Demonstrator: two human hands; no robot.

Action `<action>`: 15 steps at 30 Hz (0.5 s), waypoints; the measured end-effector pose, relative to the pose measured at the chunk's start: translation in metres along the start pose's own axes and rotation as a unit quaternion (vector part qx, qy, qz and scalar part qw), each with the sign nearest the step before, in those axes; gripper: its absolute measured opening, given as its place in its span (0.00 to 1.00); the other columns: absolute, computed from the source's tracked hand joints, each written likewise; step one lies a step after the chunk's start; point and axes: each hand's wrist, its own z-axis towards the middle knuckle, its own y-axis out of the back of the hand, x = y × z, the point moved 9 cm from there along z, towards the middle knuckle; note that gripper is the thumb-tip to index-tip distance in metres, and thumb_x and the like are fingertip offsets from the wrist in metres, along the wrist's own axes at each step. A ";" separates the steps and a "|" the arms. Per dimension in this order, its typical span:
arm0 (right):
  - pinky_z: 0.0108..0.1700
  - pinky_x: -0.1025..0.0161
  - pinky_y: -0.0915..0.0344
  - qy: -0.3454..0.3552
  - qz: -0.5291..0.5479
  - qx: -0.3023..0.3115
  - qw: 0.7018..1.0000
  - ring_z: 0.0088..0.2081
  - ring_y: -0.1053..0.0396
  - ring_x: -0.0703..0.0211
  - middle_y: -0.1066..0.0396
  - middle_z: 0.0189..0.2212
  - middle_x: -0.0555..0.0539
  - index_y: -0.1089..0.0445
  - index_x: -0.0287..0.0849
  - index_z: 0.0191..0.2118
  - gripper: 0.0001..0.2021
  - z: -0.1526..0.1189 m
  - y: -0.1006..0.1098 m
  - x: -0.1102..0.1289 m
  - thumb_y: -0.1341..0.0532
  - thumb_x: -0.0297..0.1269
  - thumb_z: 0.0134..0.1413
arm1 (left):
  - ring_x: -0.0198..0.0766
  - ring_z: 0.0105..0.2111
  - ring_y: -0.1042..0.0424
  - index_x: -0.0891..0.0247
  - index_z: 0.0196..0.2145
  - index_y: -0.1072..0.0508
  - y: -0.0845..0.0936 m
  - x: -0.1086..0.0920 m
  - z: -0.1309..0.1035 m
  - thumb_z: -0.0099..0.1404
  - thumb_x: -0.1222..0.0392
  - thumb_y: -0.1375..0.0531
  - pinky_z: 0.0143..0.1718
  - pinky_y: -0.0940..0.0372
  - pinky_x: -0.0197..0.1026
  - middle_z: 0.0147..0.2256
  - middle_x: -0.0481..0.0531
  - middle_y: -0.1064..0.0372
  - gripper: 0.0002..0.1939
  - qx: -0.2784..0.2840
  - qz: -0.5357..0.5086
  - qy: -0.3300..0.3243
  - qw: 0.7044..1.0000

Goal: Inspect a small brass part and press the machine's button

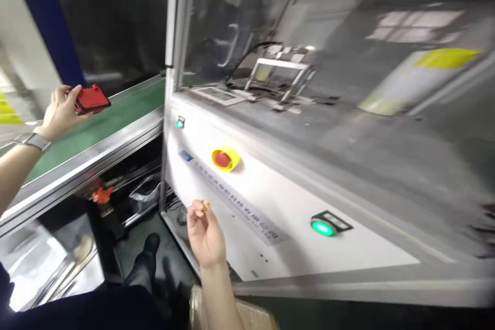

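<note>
machine: big white cabinet (294, 201) with clear guard panels on top, fills the right and centre, picture blurred from head motion
inside machine: metal frame fixture (280, 75) and cables behind the panel, details too smeared to tell
conveyor: green belt (116, 113) with metal side rail, runs off to the left, joins the machine at the corner post
under conveyor: dark shelf space, plastic bag (145, 193), small orange part (101, 195), blurry
floor: dark, person's shoe (149, 245) visible below
box: cardboard corner (253, 314) at bottom edge, near right forearm
stop button: red mushroom on yellow ring (225, 159), on machine front
green button: lit, (323, 227) lower right on front; second small green lamp (179, 124) by the corner post
left hand: (62, 111) raised over the near edge of the belt, watch on wrist, grip closed around red case
red case: (92, 99) flat, phone-sized, rounded corners, held level just above the belt, not touching it as far as seen
right hand: (204, 234) in front of machine panel, below the stop button, grip narrow, thumb and fingertips pinching a small brass piece
brass piece: (204, 207) tiny, gold-coloured, sticks up out of the fingertips, shape too small to tell
step in hand: looks like carrying stage, both hands loaded, nothing set down yet
next move calls for: judging only, steady level hold on the case over the belt, tight pinch on the brass piece since it is small and easy to drop
</note>
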 end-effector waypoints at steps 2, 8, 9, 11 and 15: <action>0.37 0.82 0.30 -0.035 0.003 0.014 0.999 0.23 0.35 0.78 0.35 0.21 0.57 0.27 0.44 0.23 0.12 -0.029 -0.013 -0.016 0.25 0.31 0.27 | 0.56 0.59 0.50 0.69 0.63 0.48 0.042 0.023 -0.062 0.50 0.22 0.49 0.57 0.48 0.60 0.58 0.62 0.53 0.56 0.000 0.006 0.013 1.000; 0.37 0.81 0.28 -0.126 -0.010 0.011 0.992 0.23 0.35 0.79 0.35 0.21 0.59 0.27 0.44 0.22 0.15 -0.075 -0.025 -0.092 0.24 0.31 0.22 | 0.47 0.58 0.48 0.71 0.61 0.44 0.153 0.076 -0.219 0.54 0.35 0.39 0.59 0.46 0.52 0.57 0.63 0.51 0.47 -0.056 0.039 0.061 0.996; 0.37 0.81 0.28 -0.133 -0.015 0.006 0.991 0.23 0.35 0.79 0.35 0.21 0.59 0.27 0.44 0.22 0.15 -0.075 -0.027 -0.106 0.24 0.31 0.21 | 0.47 0.57 0.47 0.72 0.60 0.43 0.169 0.083 -0.242 0.53 0.37 0.38 0.58 0.45 0.51 0.55 0.64 0.50 0.46 -0.072 0.046 0.070 0.994; 0.39 0.81 0.28 -0.156 -0.030 0.005 0.987 0.23 0.36 0.79 0.35 0.21 0.59 0.27 0.44 0.23 0.16 -0.071 -0.035 -0.137 0.24 0.31 0.20 | 0.47 0.56 0.47 0.73 0.58 0.42 0.195 0.098 -0.284 0.53 0.41 0.36 0.57 0.43 0.51 0.54 0.65 0.49 0.44 -0.091 0.068 0.087 0.990; 0.39 0.80 0.28 -0.228 -0.073 0.007 0.971 0.23 0.35 0.79 0.36 0.21 0.59 0.28 0.43 0.23 0.18 -0.063 -0.052 -0.198 0.24 0.31 0.18 | 0.47 0.56 0.48 0.74 0.59 0.46 0.239 0.142 -0.365 0.52 0.49 0.34 0.59 0.47 0.51 0.52 0.64 0.47 0.44 -0.145 0.111 0.202 0.962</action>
